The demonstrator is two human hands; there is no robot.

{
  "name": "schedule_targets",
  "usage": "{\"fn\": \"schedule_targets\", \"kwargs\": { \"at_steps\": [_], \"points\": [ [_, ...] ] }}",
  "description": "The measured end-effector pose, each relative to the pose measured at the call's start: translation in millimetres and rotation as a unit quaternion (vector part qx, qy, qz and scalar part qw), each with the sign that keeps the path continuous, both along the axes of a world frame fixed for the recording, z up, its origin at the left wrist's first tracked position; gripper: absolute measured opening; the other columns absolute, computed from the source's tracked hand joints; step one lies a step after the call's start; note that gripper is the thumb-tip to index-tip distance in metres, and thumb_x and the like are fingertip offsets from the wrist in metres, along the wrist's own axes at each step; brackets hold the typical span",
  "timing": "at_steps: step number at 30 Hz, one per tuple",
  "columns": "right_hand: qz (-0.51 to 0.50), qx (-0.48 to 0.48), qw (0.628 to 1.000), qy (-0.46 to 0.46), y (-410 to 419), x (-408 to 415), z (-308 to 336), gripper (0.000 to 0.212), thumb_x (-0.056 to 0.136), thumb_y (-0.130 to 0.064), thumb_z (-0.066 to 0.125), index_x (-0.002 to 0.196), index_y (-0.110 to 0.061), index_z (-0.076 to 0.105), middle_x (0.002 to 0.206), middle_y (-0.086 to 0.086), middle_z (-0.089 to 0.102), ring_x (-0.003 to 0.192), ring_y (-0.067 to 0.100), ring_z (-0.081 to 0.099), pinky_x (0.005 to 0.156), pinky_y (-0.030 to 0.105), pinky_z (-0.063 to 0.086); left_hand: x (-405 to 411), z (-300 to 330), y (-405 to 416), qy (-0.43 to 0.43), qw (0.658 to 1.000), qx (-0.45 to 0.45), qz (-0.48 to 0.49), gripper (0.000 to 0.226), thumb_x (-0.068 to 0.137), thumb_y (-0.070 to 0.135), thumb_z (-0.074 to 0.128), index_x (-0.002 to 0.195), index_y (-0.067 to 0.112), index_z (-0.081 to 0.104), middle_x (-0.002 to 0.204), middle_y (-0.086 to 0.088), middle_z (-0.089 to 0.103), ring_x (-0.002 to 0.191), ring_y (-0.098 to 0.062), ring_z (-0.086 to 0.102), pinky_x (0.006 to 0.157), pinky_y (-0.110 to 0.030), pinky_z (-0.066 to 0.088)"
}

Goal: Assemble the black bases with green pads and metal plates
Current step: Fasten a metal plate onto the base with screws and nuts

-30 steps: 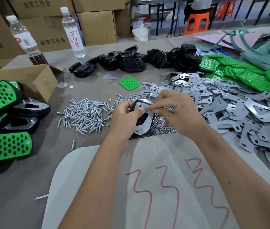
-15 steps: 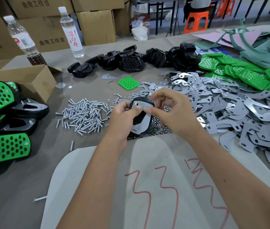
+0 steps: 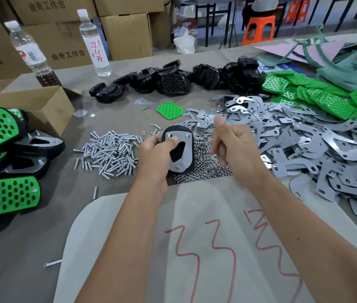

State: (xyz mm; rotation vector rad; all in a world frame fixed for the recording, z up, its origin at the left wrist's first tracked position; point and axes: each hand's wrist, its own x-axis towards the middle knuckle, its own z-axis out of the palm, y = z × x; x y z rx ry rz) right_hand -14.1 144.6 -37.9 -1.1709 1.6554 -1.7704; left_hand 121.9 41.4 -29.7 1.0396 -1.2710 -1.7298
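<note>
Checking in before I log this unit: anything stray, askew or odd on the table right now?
Minor strays only: one screw lies alone near the table's front edge, another sits apart from the screw pile, and a single green pad lies away from its heap. The metal plate looks squarely seated on the held base.

**A crowded table**

The grey-brown table carries screws left of centre and nuts just beside them. Metal plates spread to the right, green pads behind those, black bases along the far side. Two bottles, a carton, finished pieces at left and a paper sheet with red marks also lie there.
</note>
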Motion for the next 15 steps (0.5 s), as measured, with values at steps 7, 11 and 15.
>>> {"fn": "schedule_targets", "kwargs": {
  "at_steps": [7,11,15],
  "points": [
    [0.063,0.013,0.998,0.011,-1.8,0.3,1.1,0.051,0.108,-0.052,0.043,0.084,-0.022,0.078,0.076,0.004,0.073,0.044,0.021,0.042,0.046,0.026,0.041,-1.5,-0.6,-0.7,0.000,1.000,0.000,0.008,0.008,0.092,0.007,0.068,0.085,0.010,0.064,0.066,-0.001,0.070,0.056,-0.016,0.066,0.050,-0.022,0.050],
    [0.040,-0.009,0.998,-0.042,1.7,-3.6,1.4,0.071,0.100,-0.066,0.047,0.054,-0.013,0.053,0.046,0.005,0.040,0.040,0.023,0.035,0.048,0.023,0.036,-0.6,-1.0,-4.0,0.017,0.999,0.031,0.017,0.012,0.091,0.006,0.068,0.082,0.011,0.063,0.067,-0.004,0.071,0.059,-0.022,0.067,0.060,-0.033,0.056],
    [0.053,-0.007,0.998,-0.034,-2.5,-2.3,-0.7,0.053,0.106,-0.055,0.044,0.096,-0.015,0.077,0.061,0.003,0.062,0.041,0.014,0.036,0.043,0.025,0.038,-3.0,-4.0,-1.7,-0.012,1.000,-0.002,0.015,0.018,0.090,0.009,0.070,0.077,0.014,0.059,0.068,-0.002,0.069,0.060,-0.020,0.064,0.052,-0.025,0.049]
  ]
}}
